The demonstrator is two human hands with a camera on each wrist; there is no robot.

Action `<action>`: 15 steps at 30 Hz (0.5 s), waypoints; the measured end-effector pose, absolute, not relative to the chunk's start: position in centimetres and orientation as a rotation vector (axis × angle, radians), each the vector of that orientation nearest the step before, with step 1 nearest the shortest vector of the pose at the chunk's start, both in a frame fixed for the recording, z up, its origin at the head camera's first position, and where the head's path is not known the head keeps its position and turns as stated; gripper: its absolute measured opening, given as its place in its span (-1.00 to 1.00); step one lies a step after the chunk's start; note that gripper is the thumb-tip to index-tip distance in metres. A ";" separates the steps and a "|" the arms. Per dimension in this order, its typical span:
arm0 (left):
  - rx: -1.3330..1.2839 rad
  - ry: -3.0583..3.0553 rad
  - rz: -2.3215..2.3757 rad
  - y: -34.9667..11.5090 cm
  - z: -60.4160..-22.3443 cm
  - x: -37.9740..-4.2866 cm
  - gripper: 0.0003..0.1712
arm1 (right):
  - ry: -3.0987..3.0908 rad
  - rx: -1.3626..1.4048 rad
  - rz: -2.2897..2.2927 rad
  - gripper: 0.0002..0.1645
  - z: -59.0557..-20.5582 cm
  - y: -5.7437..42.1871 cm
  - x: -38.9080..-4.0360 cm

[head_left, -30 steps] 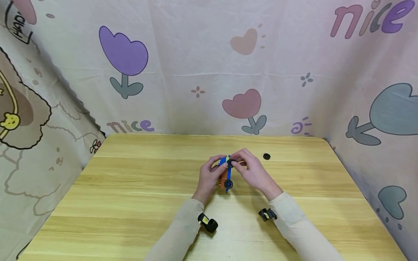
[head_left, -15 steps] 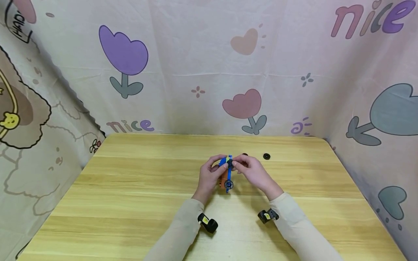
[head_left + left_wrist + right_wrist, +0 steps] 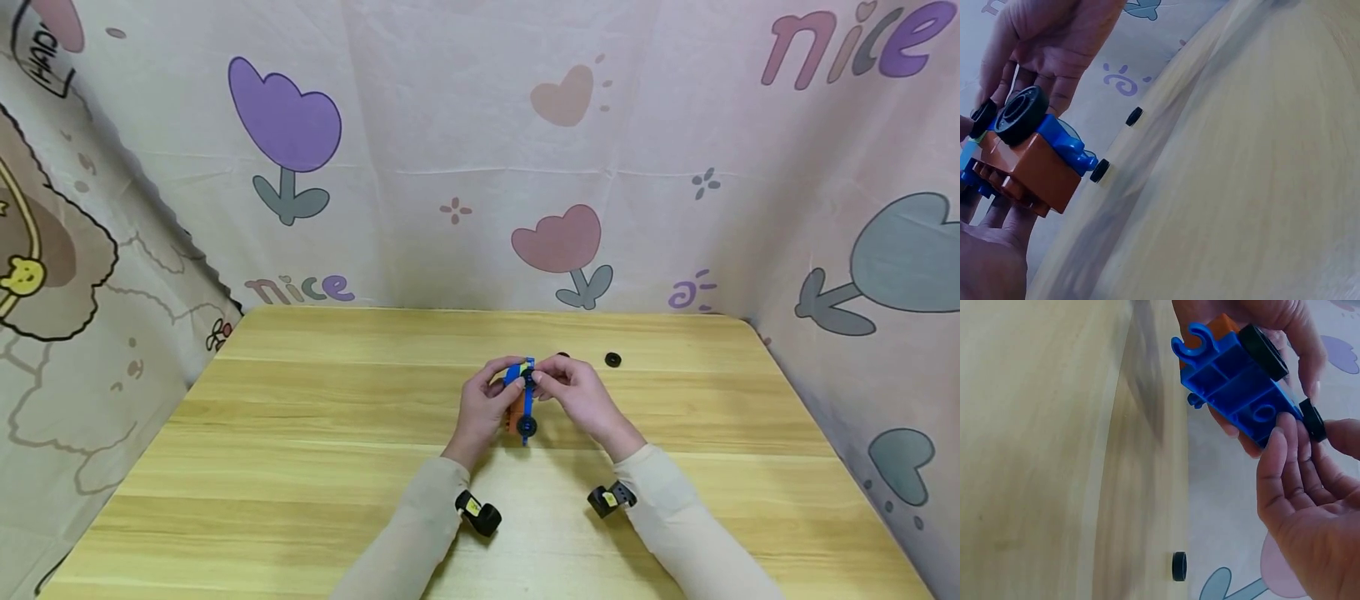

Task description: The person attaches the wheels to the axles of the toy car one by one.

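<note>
A toy car (image 3: 516, 408) with an orange body and a blue chassis (image 3: 1241, 394) is held up on its side above the table. My left hand (image 3: 480, 404) grips its body, thumb by the small front wheel. That small black wheel (image 3: 1313, 420) sits against the chassis side, pinched by my right hand (image 3: 592, 404), whose thumb presses its outer face while the other fingers curl at the chassis underside. A larger black wheel (image 3: 1021, 115) is fitted on the same side at the other end. A blue hook (image 3: 1196, 347) sticks out of that end.
Two loose black wheels lie on the wooden table (image 3: 315, 433) toward its far edge: one wheel (image 3: 612, 360) right of my right hand, the other wheel (image 3: 563, 355) half hidden behind it. A printed cloth (image 3: 420, 167) hangs behind the table.
My right hand has drawn slightly nearer, and a second loose wheel behind it has come partly into view. The car has tilted a little; its larger wheel faces the head camera differently.
</note>
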State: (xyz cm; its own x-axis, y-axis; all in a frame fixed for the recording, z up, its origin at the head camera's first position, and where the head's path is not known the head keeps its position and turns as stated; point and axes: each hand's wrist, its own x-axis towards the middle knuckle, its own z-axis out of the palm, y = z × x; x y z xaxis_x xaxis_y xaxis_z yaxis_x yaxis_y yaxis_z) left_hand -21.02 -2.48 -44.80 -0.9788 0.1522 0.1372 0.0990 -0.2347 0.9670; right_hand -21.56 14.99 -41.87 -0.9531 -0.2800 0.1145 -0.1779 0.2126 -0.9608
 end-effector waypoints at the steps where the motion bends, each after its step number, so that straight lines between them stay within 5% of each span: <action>1: 0.319 1.924 2.424 -2.4 -45.2 -21.2 -0.63 | 2.379 -0.443 -1.868 -0.76 -41.9 15.0 -21.6; 15: 0.465 1.862 2.406 -3.4 -46.0 -21.6 -0.61 | 2.382 -0.430 -1.811 -0.69 -40.9 15.6 -21.5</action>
